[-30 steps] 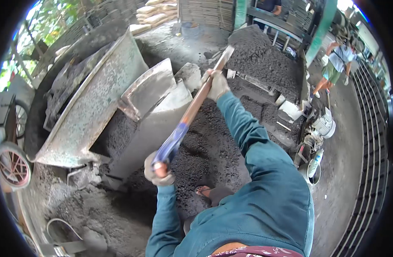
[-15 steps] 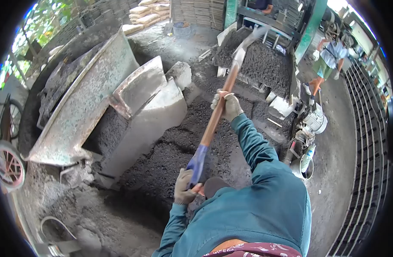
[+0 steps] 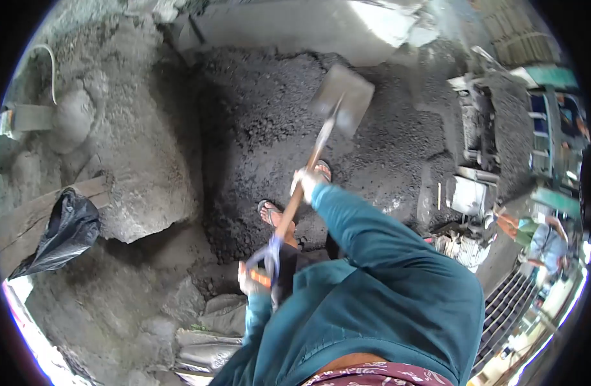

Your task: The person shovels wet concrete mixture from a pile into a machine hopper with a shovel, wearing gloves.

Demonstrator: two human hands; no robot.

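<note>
While my left hand (image 3: 251, 282) and right hand (image 3: 305, 183) grip the shovel (image 3: 287, 220), its blade (image 3: 344, 100) is over the grit (image 3: 269, 122) — lining up a scoop, I judge, which calls for a low push into it.

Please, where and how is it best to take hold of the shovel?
Probably by two parts: the orange crossbar of the blue handle, taken by the left hand from the near side, and the wooden shaft, wrapped by the right hand from its right side. The shovel slants, handle near and blade away; the shaft is narrow, the blade broad.
</note>
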